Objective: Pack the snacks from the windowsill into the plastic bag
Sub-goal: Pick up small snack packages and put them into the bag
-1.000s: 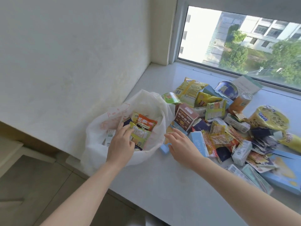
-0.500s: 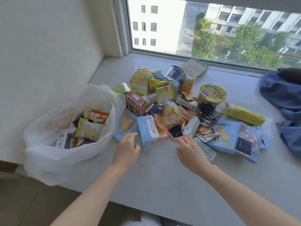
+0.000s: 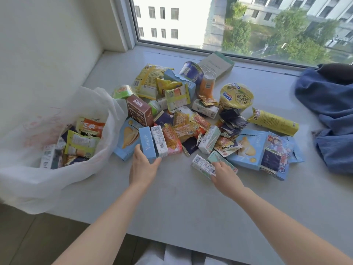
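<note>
Snacks (image 3: 183,129) lie heaped in the middle of the pale grey stone windowsill (image 3: 191,197), most of them not yet packed: crinkled foil sachets, glossy film pouches, stiff card cartons and round paper tubs, all loose and overlapping. The thin white translucent plastic bag (image 3: 28,188) slumps at the sill's left end against the wall. Its mouth gapes towards the heap, so you need only a short sideways carry. A handful of packets sit inside it.

Your left hand (image 3: 144,165) has its grip closed round the near end of the slim light-blue card carton (image 3: 147,144), thumb on one long side and fingers on the other. That hold suits a rigid, flat-sided box standing on edge at the heap's front. Your right hand (image 3: 225,175) has its grip curled on the small white-and-green barcoded carton (image 3: 202,165) at the heap's near edge. Taking one box in each hand, I judge, halves your trips to the bag.

A crumpled blue cloth (image 3: 328,104) lies soft and folded at the far right, apart from the heap.
</note>
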